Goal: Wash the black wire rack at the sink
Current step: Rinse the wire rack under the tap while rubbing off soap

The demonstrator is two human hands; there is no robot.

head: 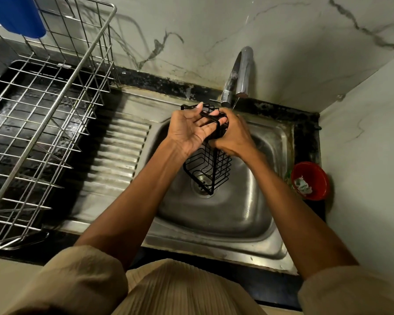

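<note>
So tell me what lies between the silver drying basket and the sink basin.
In the head view, the ribbed steel drainboard lies between the drying basket and the basin.

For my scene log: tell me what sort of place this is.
Most likely a home kitchen washing-up corner: a stainless steel sink with ribbed drainboard, a chrome tap against marble-look wall tiles, and a silver wire dish-drying basket beside it.

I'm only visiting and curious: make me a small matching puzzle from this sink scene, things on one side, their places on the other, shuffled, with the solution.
Things:
1. black wire rack
2. red plastic bowl
3. large silver wire dish basket
4. chrome tap

Places:
A. on the counter left of the sink
B. at the wall behind the basin
C. held over the basin by both hands
D. on the counter right of the sink

Pairs: 1-C, 2-D, 3-A, 4-B
</note>
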